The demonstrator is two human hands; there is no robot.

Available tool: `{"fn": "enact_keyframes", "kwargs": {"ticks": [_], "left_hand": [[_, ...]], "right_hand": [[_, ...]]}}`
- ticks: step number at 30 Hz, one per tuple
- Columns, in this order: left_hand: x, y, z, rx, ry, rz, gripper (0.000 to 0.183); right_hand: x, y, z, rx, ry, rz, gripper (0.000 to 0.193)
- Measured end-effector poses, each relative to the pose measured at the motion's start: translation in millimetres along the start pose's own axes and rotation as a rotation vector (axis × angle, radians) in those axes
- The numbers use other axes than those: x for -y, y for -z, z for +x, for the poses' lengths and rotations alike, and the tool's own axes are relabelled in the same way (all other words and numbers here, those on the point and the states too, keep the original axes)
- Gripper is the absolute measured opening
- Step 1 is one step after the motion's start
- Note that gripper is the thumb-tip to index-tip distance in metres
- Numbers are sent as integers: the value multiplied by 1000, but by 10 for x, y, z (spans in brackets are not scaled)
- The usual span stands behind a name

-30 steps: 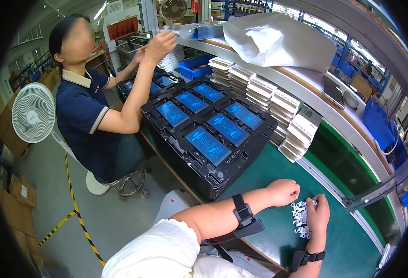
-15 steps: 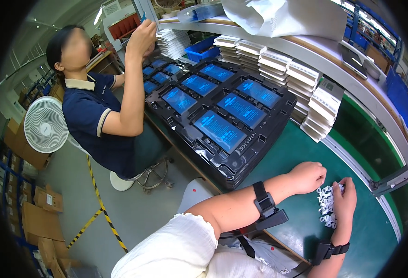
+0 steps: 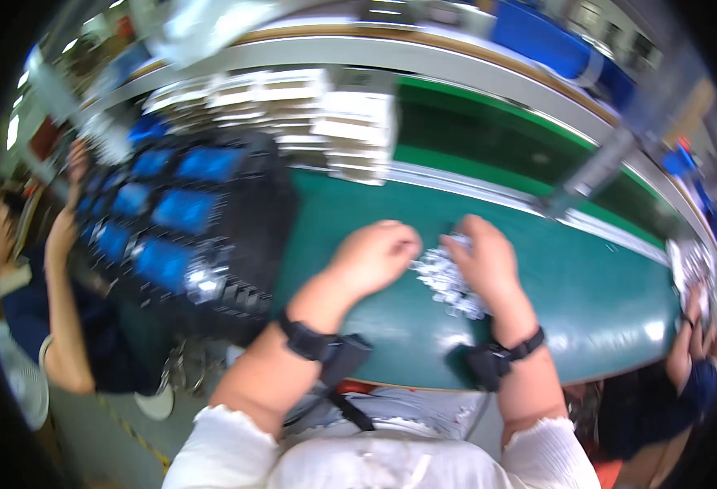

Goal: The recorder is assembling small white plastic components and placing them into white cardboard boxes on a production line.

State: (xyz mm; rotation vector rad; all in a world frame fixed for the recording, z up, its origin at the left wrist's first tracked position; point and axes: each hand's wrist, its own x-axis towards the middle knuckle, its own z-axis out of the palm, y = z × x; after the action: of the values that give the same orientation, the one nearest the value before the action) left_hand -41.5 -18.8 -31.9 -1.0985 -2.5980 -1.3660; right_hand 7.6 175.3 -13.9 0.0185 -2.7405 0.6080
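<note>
A pile of small white looped pieces [image 3: 450,283] lies on the green tabletop between my two hands. My left hand [image 3: 377,257] is at the pile's left side, its fingers curled in; what they hold, if anything, is hidden. At the pile's right, my right hand [image 3: 489,262] bends over its upper edge. Something small and white shows between that thumb and fingers, too blurred to name exactly. Black straps with small boxes sit on both forearms.
To the left, black trays [image 3: 252,212] hold several blue flat battery packs [image 3: 185,210]. White stacks [image 3: 357,134] stand behind, below a shelf [image 3: 309,50]. A co-worker's arm [image 3: 63,301] is at far left; another person [image 3: 684,383] works at far right.
The view has swung right, blurring the picture, and a second person has come into sight at right. My hands stay beside the white pile.
</note>
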Motion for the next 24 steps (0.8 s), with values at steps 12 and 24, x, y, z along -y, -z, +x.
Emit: {"fn": "enact_keyframes", "kwargs": {"ticks": [12, 24], "left_hand": [[-50, 47, 18, 74, 178, -123, 7], [107, 62, 67, 111, 248, -180, 8]], "right_hand": [[10, -86, -51, -9, -93, 11, 33], [15, -100, -44, 8, -148, 34, 40]]}}
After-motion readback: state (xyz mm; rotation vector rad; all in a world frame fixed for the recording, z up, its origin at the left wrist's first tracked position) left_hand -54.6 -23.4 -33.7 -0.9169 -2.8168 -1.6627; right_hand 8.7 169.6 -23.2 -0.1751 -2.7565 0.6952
